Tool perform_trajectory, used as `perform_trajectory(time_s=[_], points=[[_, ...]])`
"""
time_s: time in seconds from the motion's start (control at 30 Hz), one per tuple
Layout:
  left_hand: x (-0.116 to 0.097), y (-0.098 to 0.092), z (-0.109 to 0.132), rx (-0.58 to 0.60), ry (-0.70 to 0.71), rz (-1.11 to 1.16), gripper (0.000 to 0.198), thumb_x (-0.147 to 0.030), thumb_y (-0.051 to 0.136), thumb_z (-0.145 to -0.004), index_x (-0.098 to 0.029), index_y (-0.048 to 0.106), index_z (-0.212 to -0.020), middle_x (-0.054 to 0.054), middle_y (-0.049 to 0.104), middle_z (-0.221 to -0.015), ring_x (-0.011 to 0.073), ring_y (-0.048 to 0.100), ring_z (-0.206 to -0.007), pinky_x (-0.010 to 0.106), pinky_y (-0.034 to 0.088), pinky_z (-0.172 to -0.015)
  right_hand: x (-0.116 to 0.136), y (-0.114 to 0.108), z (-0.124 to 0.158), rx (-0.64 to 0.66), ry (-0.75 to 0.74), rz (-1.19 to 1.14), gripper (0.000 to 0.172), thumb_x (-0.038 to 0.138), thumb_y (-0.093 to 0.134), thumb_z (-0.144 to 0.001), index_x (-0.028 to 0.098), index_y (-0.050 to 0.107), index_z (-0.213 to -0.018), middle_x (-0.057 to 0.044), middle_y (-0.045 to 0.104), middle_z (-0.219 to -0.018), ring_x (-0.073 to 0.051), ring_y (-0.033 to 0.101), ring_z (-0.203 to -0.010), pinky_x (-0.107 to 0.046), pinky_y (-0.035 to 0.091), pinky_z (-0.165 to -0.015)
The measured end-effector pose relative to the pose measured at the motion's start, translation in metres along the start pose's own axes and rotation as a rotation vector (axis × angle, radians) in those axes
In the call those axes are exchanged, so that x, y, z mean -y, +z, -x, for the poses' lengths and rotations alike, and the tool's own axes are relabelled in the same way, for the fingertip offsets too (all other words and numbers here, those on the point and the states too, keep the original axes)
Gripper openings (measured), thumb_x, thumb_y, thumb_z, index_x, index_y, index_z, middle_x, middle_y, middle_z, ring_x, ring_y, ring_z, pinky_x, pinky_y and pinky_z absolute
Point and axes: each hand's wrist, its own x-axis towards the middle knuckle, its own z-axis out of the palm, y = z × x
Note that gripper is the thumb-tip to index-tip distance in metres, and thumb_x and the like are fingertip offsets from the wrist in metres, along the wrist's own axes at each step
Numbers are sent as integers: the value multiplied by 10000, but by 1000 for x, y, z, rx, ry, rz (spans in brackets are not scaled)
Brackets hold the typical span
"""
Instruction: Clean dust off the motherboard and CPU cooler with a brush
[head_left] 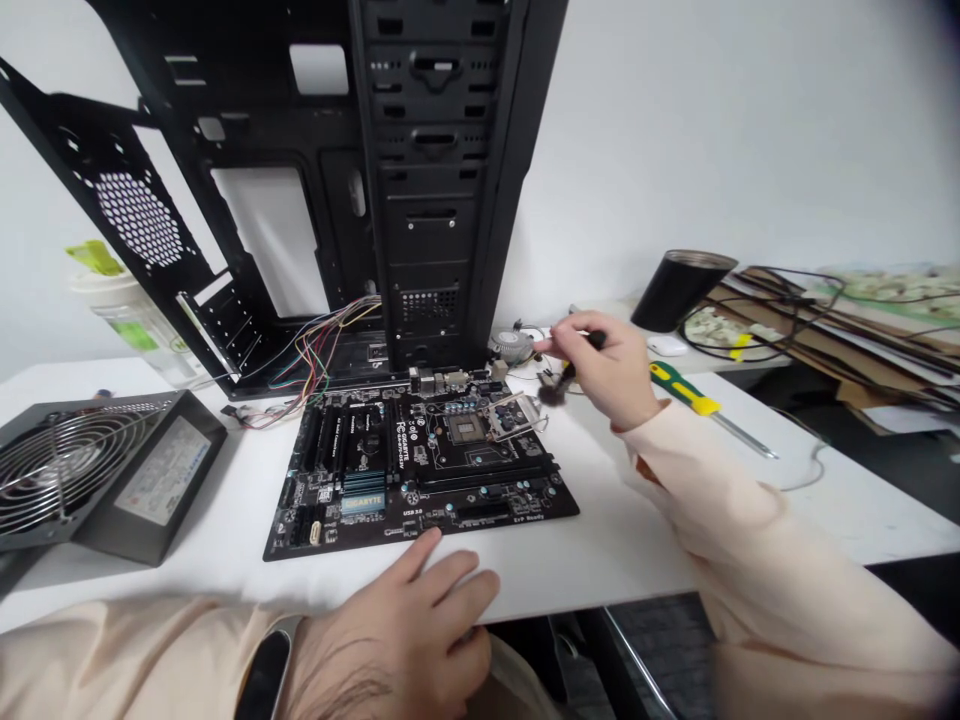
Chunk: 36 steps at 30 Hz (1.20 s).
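Gap between motherboard (420,465) and screwdriver (686,395), computer case (435,170) blocking behind (colored wires (322,350) too)

We pinch a small dark-bristled brush (553,392) in our right hand (596,368), its bristles just beside the raised metal retention frame (514,415) of the CPU socket (465,430) on a black Gigabyte motherboard (495,505). Our left hand (397,620) rests on the edge of the white table (615,560), fingers just short of the board's front edge (a dark band (264,675) circles that wrist). Behind the board stands an open black PC case (435,150), with a bundle of coloured wires (322,345) running from it. A power supply (112,470) lies to our left, and a yellow-and-green screwdriver (682,388) lies to our right.
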Motion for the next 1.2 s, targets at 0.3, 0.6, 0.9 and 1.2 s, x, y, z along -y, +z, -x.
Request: perform_trajectory(time_s=[0.3,0.6,0.9,1.2], points=[[-1,-1,-1,-6,-21,9,235,-420,546,-861,-194,580,-916,44,526,-1242,242,425,-1128,447,30,-1106,1,-8,-4,-282,-33,-118,366,554,576,-762,215,540,-627,-37,528,-609,-151,540,-579,-320,464,-601],[-1,-3,-2,-11,-1,-4,245,-418,527,-879,-186,584,-932,53,520,-1230,244,440,-1106,455,167,-1072,0,-3,-4,-23,201,-440,551,772,417,-760,224,465,-735,-28,616,-661,-130,525,-447,-302,448,-456],[-1,-4,-2,13,-18,-1,245,-430,562,-849,-192,573,-904,42,532,-1228,241,432,-1113,438,8,-1104,17,12,17,143,176,-659,579,766,605,-633,198,537,-724,-28,688,-681,-130,598,-453,-279,523,-442],[-2,-2,-1,-3,-8,-3,195,-374,513,-870,-189,573,-891,54,548,-1200,243,442,-1097,455,-1,-1099,22,14,26,240,144,-305,379,477,803,-605,169,583,-629,-12,666,-667,-87,582,-497,-233,500,-502]])
